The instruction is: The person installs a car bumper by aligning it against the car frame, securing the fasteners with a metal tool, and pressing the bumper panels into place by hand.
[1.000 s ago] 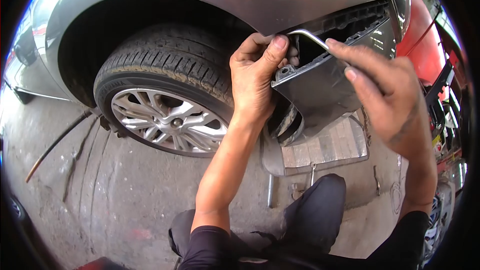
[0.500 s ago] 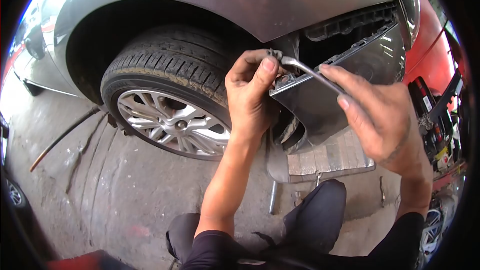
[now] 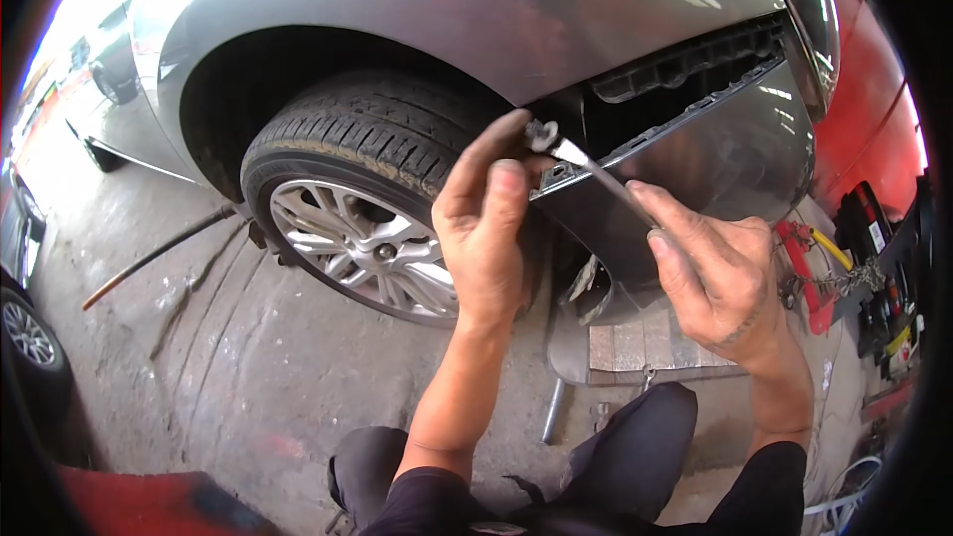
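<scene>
My left hand (image 3: 486, 223) is raised in front of the gap between wheel and bumper. Its fingers are closed around a small grey clip-like fastener (image 3: 541, 135) near the index fingertip, with the thumb a little apart. My right hand (image 3: 715, 273) pinches a slim metal pry tool (image 3: 623, 193) between thumb and fingers. The tool's flat, bright tip meets the fastener. Just behind the hands, the dark grey bumper (image 3: 685, 179) hangs away from the fender (image 3: 437, 10), leaving an open slot along its upper edge.
A tyre on a silver alloy wheel (image 3: 385, 250) stands at left. A hose (image 3: 159, 253) and a metal rod (image 3: 555, 411) lie on the concrete floor. A mat (image 3: 635, 349) sits below the bumper. Red and black parts (image 3: 874, 238) are piled at right.
The view has shifted slightly, so the car appears lower and further right. My left thumb has moved away from the fastener. The tool tip stays against it, and my right hand has come lower.
</scene>
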`<state>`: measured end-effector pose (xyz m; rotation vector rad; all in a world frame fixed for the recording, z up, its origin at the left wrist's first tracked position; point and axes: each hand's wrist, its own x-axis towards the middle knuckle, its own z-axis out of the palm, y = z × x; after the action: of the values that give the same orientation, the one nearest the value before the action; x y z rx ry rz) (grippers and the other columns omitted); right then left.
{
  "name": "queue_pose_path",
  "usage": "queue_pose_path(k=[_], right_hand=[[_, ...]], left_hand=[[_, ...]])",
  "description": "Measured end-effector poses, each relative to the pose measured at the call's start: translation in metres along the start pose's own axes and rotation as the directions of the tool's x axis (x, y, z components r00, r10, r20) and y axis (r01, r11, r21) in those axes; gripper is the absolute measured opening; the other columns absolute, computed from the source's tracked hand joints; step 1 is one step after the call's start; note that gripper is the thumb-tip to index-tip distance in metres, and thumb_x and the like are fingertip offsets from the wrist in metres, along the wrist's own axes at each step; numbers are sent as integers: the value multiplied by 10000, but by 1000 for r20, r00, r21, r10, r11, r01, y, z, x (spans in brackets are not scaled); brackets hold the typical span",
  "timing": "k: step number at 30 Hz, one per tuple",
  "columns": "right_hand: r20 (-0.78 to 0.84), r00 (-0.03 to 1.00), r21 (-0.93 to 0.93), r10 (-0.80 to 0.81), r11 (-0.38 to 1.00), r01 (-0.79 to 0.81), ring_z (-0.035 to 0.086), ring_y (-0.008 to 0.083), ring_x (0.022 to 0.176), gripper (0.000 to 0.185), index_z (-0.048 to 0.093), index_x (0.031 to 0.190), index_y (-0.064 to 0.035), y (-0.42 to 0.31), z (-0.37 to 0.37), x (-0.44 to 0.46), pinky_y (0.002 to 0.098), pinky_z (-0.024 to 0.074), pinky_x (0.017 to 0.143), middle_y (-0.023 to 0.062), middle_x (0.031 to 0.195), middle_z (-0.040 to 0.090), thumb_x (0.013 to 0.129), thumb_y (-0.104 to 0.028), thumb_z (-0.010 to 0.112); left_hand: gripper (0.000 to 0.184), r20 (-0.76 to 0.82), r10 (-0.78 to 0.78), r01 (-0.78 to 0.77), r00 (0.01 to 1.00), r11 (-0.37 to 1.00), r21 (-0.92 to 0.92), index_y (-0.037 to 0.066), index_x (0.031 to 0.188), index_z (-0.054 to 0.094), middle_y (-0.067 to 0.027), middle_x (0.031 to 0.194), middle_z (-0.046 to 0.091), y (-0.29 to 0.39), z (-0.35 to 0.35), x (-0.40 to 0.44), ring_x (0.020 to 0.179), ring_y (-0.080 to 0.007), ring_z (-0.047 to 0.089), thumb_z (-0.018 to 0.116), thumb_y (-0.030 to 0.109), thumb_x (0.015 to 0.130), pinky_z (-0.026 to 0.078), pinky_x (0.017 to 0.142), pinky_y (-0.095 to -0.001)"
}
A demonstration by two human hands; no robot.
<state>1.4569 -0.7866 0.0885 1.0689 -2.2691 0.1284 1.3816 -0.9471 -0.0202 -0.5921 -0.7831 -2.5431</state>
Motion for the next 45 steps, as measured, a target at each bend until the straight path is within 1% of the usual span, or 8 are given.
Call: queue_pose_path(k=[3, 13, 15, 18, 21, 24, 37, 45], right_hand=[[92, 974, -121, -206, 969, 216, 711, 268, 664, 199, 625, 970, 187, -3, 7, -4, 340, 561, 488, 247, 1098, 686, 779, 135, 638], [-145, 988, -93, 50, 994, -64, 703, 244, 667, 319, 603, 1153, 132, -8, -11, -63, 307, 523, 541, 223, 1000, 721, 849, 44, 646], [-332, 793, 307, 511, 853, -421, 552, 117, 679, 259, 543, 1238, 51, 16, -10, -90, 266, 489, 652, 100, 875, 641, 1007, -65, 521], [-678, 483, 319, 554, 813, -486, 512, 70, 770, 289, 580, 1229, 57, 58, -26, -81, 210, 419, 689, 15, 909, 602, 1000, -120, 583], [-652, 349, 443, 673, 711, -545, 419, 24, 632, 282, 645, 1187, 20, 104, -40, -110, 195, 340, 569, -44, 812, 566, 980, -171, 640], [-600, 202, 579, 774, 594, -558, 352, 8, 543, 278, 671, 1163, -15, 132, -33, -142, 202, 268, 488, -83, 724, 511, 974, -219, 662], [-267, 247, 773, 931, 361, -523, 292, 21, 483, 401, 617, 919, -85, 172, -9, -210, 224, 208, 440, -82, 641, 423, 980, -481, 629], [-197, 57, 943, 979, 205, -263, 344, 22, 496, 437, 605, 1171, -62, 162, 1, -192, 206, 226, 450, -76, 683, 457, 1005, -466, 590]], left_hand=[[277, -4, 44, -43, 999, 995, 90, -46, 1200, 665, -133, 1034, 726, 4, 0, -1, 944, -153, 665, 643, 134, 989, 501, 892, -260], [183, -153, 189, -188, 970, 982, 20, -20, 1078, 635, -112, 986, 666, -2, -44, 16, 916, -196, 642, 552, 137, 1031, 538, 818, -352], [279, -220, 232, -185, 948, 959, 212, -11, 1100, 635, -105, 994, 654, -16, -18, -4, 866, -178, 618, 492, 225, 1057, 514, 767, -323], [429, -385, 168, -36, 907, 944, 327, -30, 1136, 636, -66, 924, 637, -56, 5, -41, 767, -126, 571, 437, 346, 1078, 459, 682, -256], [474, -163, -105, 74, 981, 980, -182, -51, 1153, 635, -17, 874, 614, -77, 2, -77, 740, -90, 538, 466, 385, 1075, 413, 667, -212], [385, -85, 77, -49, 993, 952, 302, 81, 827, 544, 57, 715, 474, -65, 24, -72, 563, -32, 394, 573, 405, 1032, 295, 494, -205], [397, -133, 30, 7, 991, 962, 272, 123, 708, 435, 44, 651, 436, -36, 42, -48, 520, -46, 395, 586, 292, 1034, 324, 459, -206], [347, 5, 96, -95, 995, 974, 207, 109, 759, 478, -3, 679, 458, -32, 27, -64, 539, -89, 417, 605, 293, 1024, 337, 467, -227]])
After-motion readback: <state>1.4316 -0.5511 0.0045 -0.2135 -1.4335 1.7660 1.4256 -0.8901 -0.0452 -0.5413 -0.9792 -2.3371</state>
